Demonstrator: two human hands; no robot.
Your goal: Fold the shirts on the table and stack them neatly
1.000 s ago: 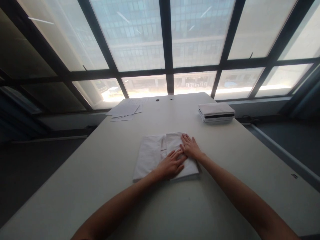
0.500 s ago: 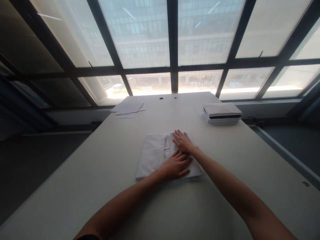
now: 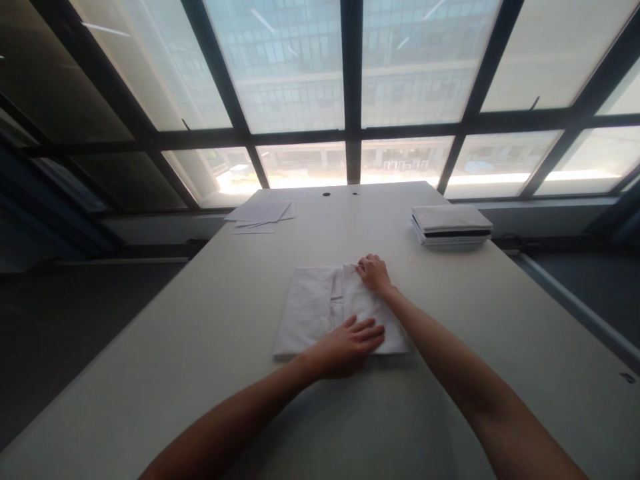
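Observation:
A white cloth (image 3: 309, 312), folded into a flat rectangle, lies on the table in front of me. Its two folded sides meet near the middle, leaving a narrow gap with creased layers inside. My left hand (image 3: 350, 343) rests flat on the near right part of the cloth, fingers spread and pointing right. At the far right corner, my right hand (image 3: 374, 272) has its fingers bent onto the cloth's edge; the fingertips are partly hidden.
The white table (image 3: 225, 320) reaches to the window (image 3: 300, 73). Loose paper sheets (image 3: 260, 211) lie at its far left. A stack of folded cloths (image 3: 451, 223), mostly white with a dark layer, sits at the far right. Two small holes are near the far edge.
My right hand has shifted slightly to the right and away from me, and its fingers have gone from flat to bent. My left hand has drawn a little nearer to me.

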